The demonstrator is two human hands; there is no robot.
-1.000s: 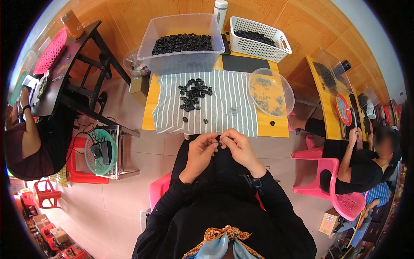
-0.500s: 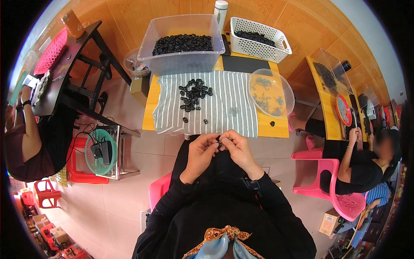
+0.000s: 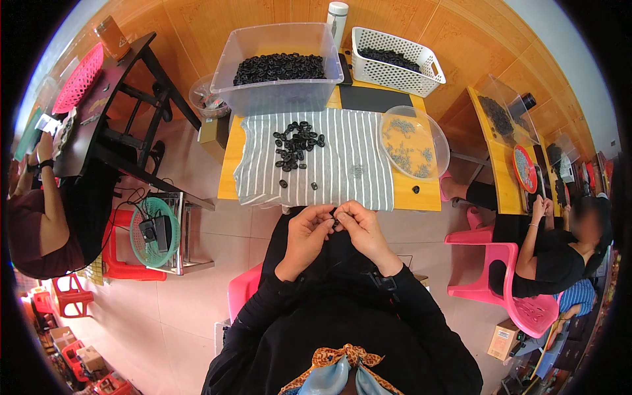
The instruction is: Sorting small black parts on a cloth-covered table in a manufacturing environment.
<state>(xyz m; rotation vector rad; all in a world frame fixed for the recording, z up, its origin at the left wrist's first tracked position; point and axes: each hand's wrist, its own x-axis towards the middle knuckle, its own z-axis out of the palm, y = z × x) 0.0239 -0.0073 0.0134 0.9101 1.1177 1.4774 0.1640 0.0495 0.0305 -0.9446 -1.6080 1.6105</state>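
My left hand (image 3: 308,236) and my right hand (image 3: 363,232) meet just off the table's near edge, above my lap. Between their pinched fingertips is a small black oval part (image 3: 336,222), mostly covered by the fingers. On the grey striped cloth (image 3: 355,145) in front lies a pile of similar black oval parts (image 3: 289,155), with a couple of loose ones nearer to me. A round clear tray (image 3: 411,148) on the right side of the table holds small grey metal pieces (image 3: 403,158).
A clear plastic bin (image 3: 276,99) and a white perforated basket (image 3: 401,74), both with black parts, stand at the back beside a white bottle (image 3: 337,20). Co-workers sit left and right at other tables. A green basket (image 3: 172,227) is on a stand at left.
Both hands stay together at nearly the same spot, with a slight shift of the fingers around the small part. The pile and containers look the same.
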